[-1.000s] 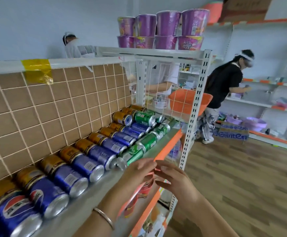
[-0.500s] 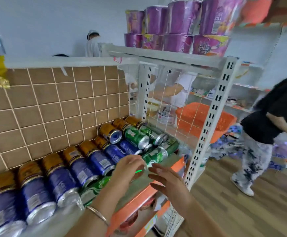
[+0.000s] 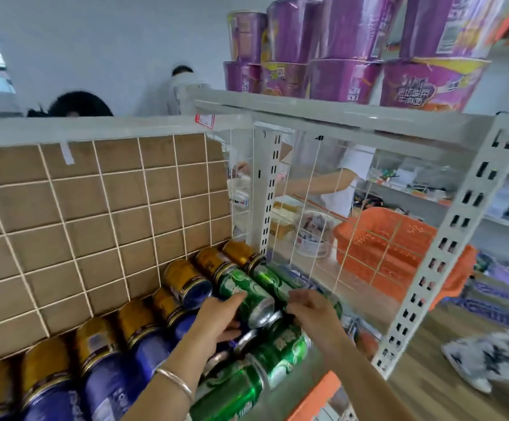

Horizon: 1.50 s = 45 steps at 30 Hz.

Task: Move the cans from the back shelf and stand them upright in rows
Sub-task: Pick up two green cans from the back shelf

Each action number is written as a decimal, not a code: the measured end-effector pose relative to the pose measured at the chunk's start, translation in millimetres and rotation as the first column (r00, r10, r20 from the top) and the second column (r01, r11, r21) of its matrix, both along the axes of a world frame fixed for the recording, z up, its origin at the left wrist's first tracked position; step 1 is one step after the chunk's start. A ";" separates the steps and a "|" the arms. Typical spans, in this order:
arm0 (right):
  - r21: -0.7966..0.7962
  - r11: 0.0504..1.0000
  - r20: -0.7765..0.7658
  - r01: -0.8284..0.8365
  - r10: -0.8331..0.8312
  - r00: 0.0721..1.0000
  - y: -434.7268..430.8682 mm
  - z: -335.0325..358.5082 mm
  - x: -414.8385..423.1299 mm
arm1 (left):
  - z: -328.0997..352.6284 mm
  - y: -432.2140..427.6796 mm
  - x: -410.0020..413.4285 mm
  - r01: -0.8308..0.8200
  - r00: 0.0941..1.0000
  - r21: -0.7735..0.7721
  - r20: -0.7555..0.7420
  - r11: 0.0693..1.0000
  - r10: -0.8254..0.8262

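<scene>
Having reached forward, left grip (image 3: 221,317) and right grip (image 3: 311,309) now clasp green cans (image 3: 251,296).

- Eight gold cans (image 3: 186,281) lie along the tiled back.
- At least four blue cans (image 3: 110,387) show in front of them; others are hidden.
- At least four green cans (image 3: 248,294).
- Eight purple noodle bowls (image 3: 344,83), four upon four.
- One orange basket (image 3: 377,238).

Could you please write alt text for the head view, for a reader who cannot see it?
Two hands reach for green cans lying on a shelf among blue cans: the left hand touches one, the right hand another.
</scene>
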State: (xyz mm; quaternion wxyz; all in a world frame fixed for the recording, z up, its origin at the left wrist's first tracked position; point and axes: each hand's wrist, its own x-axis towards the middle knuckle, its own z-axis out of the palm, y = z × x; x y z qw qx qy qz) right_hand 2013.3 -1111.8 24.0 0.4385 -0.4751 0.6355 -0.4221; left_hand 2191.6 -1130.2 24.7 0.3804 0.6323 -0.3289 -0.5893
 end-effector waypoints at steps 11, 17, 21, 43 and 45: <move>0.275 0.920 -0.811 -0.279 0.378 0.446 -83.0 4.9 -3.9 | 8.1 -26.7 4.5 0.147 0.872 0.101 0.456 0.984 -0.177; 0.181 0.921 -0.750 -0.345 0.357 0.557 -93.1 -1.7 -3.7 | 15.5 -30.8 -0.4 0.177 0.843 0.144 0.488 0.974 -0.226; 0.217 0.947 -0.185 -0.238 0.279 0.942 -92.5 2.8 -9.9 | 13.0 -30.8 -7.1 0.127 0.889 0.082 0.433 0.988 -0.151; 0.007 0.909 0.586 -0.416 0.334 0.739 -69.0 16.5 -42.4 | 26.8 -3.5 -55.6 -0.221 0.746 -0.037 -0.650 0.975 0.144; -0.014 0.898 0.585 -0.440 0.364 0.725 -67.1 28.1 -36.7 | 33.9 7.8 -55.7 -0.264 0.706 -0.065 -0.693 0.962 0.147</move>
